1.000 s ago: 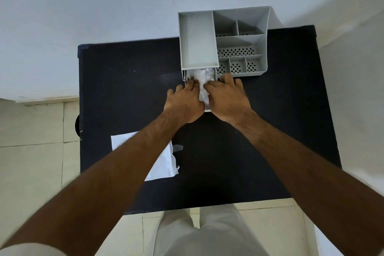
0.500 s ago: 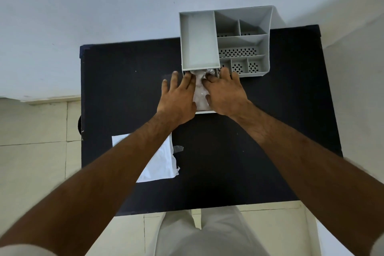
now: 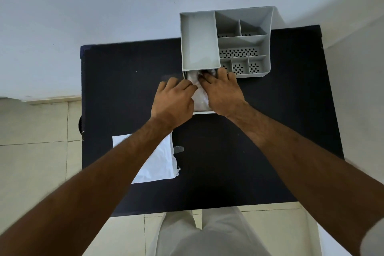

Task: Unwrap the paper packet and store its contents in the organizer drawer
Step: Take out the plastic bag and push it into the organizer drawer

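Observation:
A grey desk organizer (image 3: 199, 39) stands at the back of the black table (image 3: 124, 81). Its low drawer (image 3: 204, 112) is pulled out toward me. A crumpled, pale translucent bundle (image 3: 201, 97) lies in the drawer, mostly hidden by my hands. My left hand (image 3: 174, 102) is at the drawer's left side, with curled fingers closed on the bundle's edge. My right hand (image 3: 223, 93) covers the right side, its fingertips tucked on the bundle under the organizer body. The opened white paper (image 3: 160, 162) lies flat at the front left, partly under my left forearm.
A small scrap of tape (image 3: 178, 149) lies beside the paper. The organizer's right half has several small perforated compartments (image 3: 239, 53). A white wall rises behind the table, with tiled floor to the left and front. My legs are at the front edge.
My left fingers, spread flat half a second ago, have curled onto the bundle. My right fingertips have pushed further into the drawer, and less of the bundle shows.

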